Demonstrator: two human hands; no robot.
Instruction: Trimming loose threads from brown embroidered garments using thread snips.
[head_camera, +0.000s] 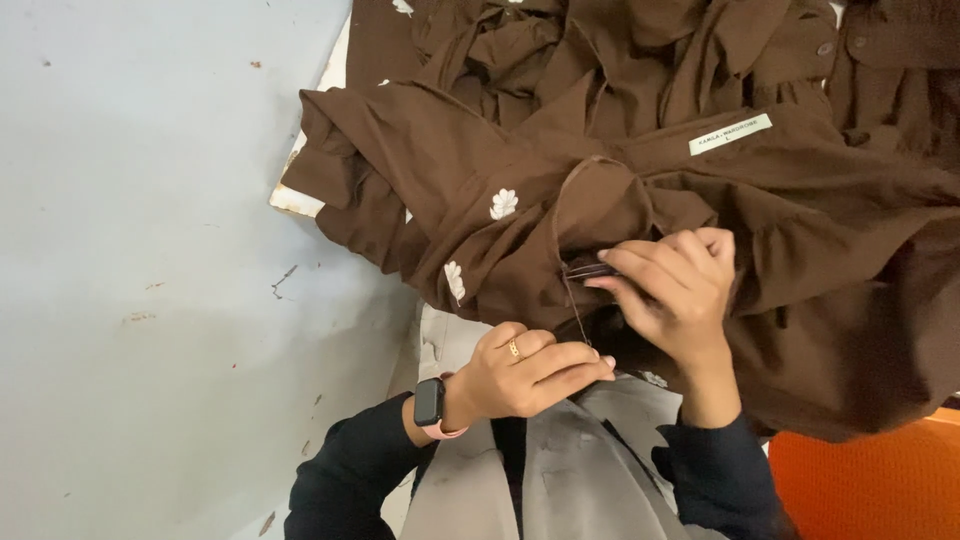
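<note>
Right hand (672, 290) pinches a fold of the dark brown cotton garment with small white embroidered flowers (480, 190), fingertips closed on a dark seam or thread. Left hand (530, 375), gold ring and black smartwatch on pink strap (432, 405), is curled shut just near-left of it, gripping what looks like a thin thread, hard to tell. Garment lies heaped across the lap and far side; white sewn-in label (730, 133) far right; pale grey floor (150, 250) left

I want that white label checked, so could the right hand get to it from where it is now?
Probably yes. The white label lies face up on the brown garment, uncovered, just beyond the right hand. But that hand's fingers are pinching a fold of the fabric, so they would have to let go first.
</note>
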